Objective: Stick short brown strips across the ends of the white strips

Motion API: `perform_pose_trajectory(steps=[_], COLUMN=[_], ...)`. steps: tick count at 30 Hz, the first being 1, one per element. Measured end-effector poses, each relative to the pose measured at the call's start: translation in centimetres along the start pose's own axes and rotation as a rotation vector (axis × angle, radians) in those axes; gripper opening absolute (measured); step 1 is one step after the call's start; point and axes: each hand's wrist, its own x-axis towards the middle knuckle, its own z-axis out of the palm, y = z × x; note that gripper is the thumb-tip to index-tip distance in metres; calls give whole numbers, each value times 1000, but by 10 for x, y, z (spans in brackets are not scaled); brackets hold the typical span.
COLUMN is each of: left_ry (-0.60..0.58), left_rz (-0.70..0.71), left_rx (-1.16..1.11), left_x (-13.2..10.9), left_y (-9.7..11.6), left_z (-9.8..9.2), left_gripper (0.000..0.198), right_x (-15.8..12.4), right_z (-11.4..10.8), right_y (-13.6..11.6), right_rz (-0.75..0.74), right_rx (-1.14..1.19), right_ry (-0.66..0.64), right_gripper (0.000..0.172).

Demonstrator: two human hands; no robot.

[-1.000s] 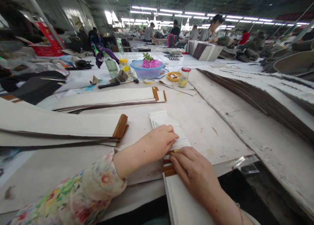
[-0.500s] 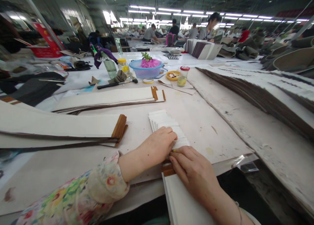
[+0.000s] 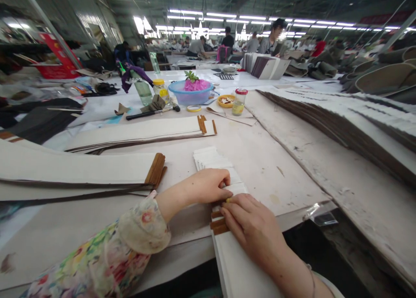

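Observation:
A fanned row of small white strips (image 3: 211, 158) lies on the table in front of my hands. My left hand (image 3: 208, 186) reaches over its near end, fingers curled and thumb close to my right fingertips; whatever it pinches is hidden. My right hand (image 3: 255, 217) is closed over the far end of a long white strip (image 3: 237, 263) that slants toward me past the table edge. Brown bands (image 3: 219, 222) cross that strip's end beside my right thumb. Something small and yellow (image 3: 228, 200) shows at my right fingertips.
Long white pieces with brown ends (image 3: 155, 170) are stacked at left, with another stack (image 3: 169, 129) behind. Farther back stand a blue basin (image 3: 190, 94), a red-lidded jar (image 3: 239, 103) and a black-handled tool (image 3: 152, 112). Layered sheets (image 3: 341, 124) fill the right. People work beyond.
The fingers of my left hand have lifted and parted slightly from its thumb. More of the brown bands on the long strip now shows beside my right hand, which keeps nearly the same place.

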Motion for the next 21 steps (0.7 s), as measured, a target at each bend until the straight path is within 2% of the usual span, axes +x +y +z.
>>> perform_pose_trajectory(steps=[5, 17, 21], left_ry=[29, -84, -75], left_rz=[-3, 80, 100], left_rx=[10, -47, -23], left_x=[-1, -3, -4], left_y=[5, -3, -2], left_z=[3, -1, 0], left_gripper=[15, 21, 22], right_x=[0, 2, 0], right_z=[-1, -9, -7], right_y=[0, 0, 0], right_rz=[15, -1, 6], right_rx=[4, 5, -22], right_ry=[-29, -22, -1], right_gripper=[24, 21, 22])
